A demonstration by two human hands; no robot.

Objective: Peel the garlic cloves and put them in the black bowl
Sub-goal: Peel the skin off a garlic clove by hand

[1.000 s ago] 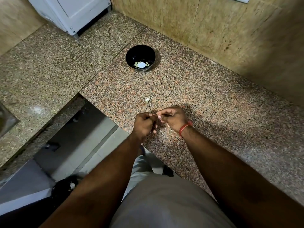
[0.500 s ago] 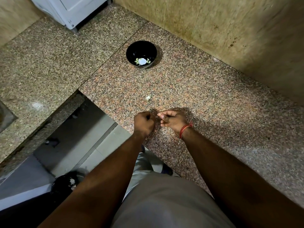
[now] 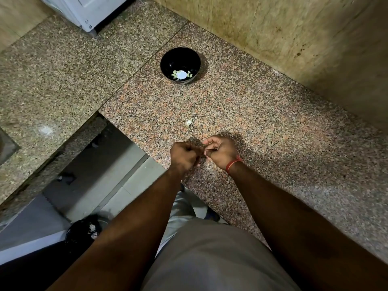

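Note:
The black bowl [image 3: 180, 64] stands on the granite counter [image 3: 262, 127] near the back wall, with several pale peeled cloves in its bottom. A single white garlic clove [image 3: 188, 122] lies on the counter between the bowl and my hands. My left hand [image 3: 184, 156] and my right hand [image 3: 220, 152] meet just above the counter's front edge, fingers curled and fingertips together around something small that is hidden between them; it looks like a garlic clove. A red thread circles my right wrist.
The counter runs in an L, with a gap to the floor [image 3: 100, 181] at my left. A black bin [image 3: 84, 229] sits on the floor below. A white appliance [image 3: 84, 9] stands at the back left, and a tiled wall [image 3: 294, 34] rises behind the bowl.
My hands have stayed pressed together at the counter's front edge, with small finger shifts. The view has tilted slightly, so the bowl sits higher in frame.

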